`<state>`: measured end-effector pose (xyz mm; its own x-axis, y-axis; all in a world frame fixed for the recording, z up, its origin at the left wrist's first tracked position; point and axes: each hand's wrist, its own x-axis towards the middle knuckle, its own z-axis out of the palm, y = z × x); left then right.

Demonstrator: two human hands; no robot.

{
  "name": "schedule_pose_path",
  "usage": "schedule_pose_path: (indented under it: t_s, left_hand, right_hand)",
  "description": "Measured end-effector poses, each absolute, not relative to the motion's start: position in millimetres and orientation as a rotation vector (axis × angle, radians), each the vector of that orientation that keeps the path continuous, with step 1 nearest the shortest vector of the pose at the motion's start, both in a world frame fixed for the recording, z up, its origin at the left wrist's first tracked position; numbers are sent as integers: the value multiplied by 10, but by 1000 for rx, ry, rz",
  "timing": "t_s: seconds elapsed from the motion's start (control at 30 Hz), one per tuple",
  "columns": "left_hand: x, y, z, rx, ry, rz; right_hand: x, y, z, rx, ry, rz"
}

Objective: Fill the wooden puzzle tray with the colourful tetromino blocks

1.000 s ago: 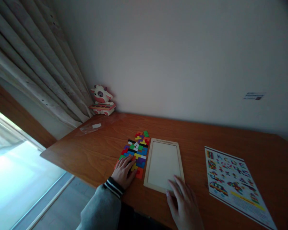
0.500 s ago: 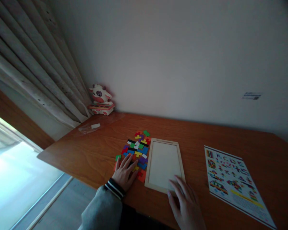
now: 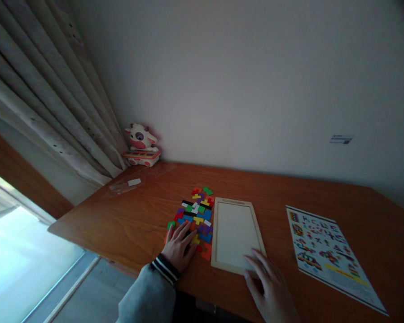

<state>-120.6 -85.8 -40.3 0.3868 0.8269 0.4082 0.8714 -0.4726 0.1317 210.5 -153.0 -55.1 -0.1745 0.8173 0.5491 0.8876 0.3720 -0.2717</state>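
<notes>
My left hand [image 3: 179, 248] rests with fingers spread over the near end of a heap of coloured puzzle pieces [image 3: 198, 209]. Red, yellow, blue, green, purple, black and white block shapes make up the heap, and my palm hides some of them. Just to the right lies a shallow wooden puzzle frame [image 3: 215, 233] with a pale, bare inside. Above its lower right corner is my right hand [image 3: 270, 284], fingers apart and slightly curved, holding nothing. Whether its fingertips touch the frame, I cannot tell.
A printed pattern sheet [image 3: 330, 255] lies on the wooden table [image 3: 148, 220] at right. At the back left stands a toy cow with a keyboard [image 3: 141, 146]. A clear plastic bag [image 3: 123, 185] is in front of it. A curtain [image 3: 54, 89] hangs at left.
The view has shifted slightly. Some pieces near my left fingers sit a little differently, with the heap somewhat more spread at its near end. Both hands keep much the same pose.
</notes>
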Motion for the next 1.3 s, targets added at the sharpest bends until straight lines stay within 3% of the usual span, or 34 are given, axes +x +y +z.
schedule_pose_path:
  t_s: [0.37, 0.7, 1.07, 1.3]
  left_hand:
    - [-1347, -869, -250, -2436, -1635, -956]
    - [-1434, -903, -175, -2778, -1454, -930]
    - [-1433, -855, -241, -2703, -1536, -843]
    - [-1414, -822, -259, -2671, -1471, -975]
  right_hand:
    - [2121, -1541, -582, -1473, -2016, -122]
    - [2117, -1544, -562, -1481, -2013, -115]
    - [2106, -1558, -550, -1490, -2021, -77]
    - [2084, -1555, -500, -1479, -2012, -77]
